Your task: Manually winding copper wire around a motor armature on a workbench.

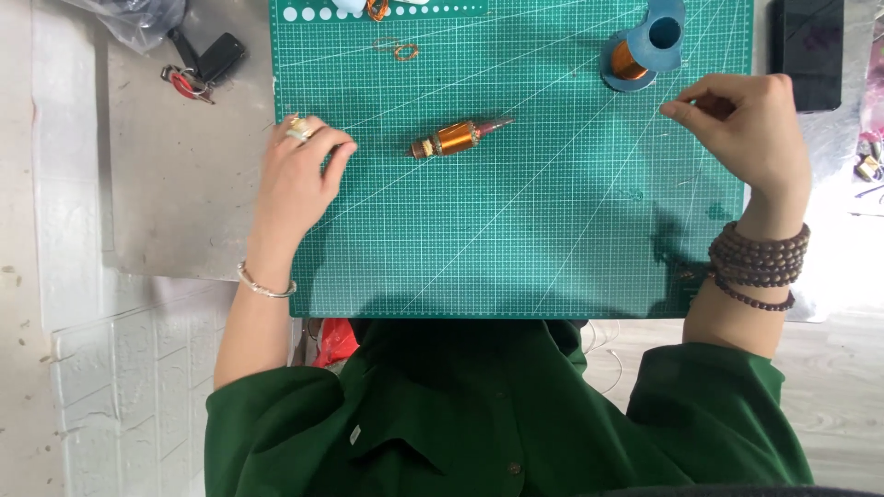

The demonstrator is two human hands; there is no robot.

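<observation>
While the green gridded cutting mat covers most of the grey metal table, a small copper-wound motor armature with a dark pointed shaft is left lying on its side near the middle of the mat, between the two hands and touched by neither. The left hand is laid on the mat's left edge with fingers curled loosely downward; nothing is seen to be held in it, and it appears placed there to steady the mat. The right hand is raised over the mat's far right corner with thumb and forefinger pinched closed; something thin is probably held there, perhaps fine wire, though it is too slight to be confirmed. A blue plastic spool of copper wire is stood just left of that hand, within easy reach. Small loose coils of copper wire are noted at the far edge. A bunch of keys with a black fob is set aside on the table, off the mat.
</observation>
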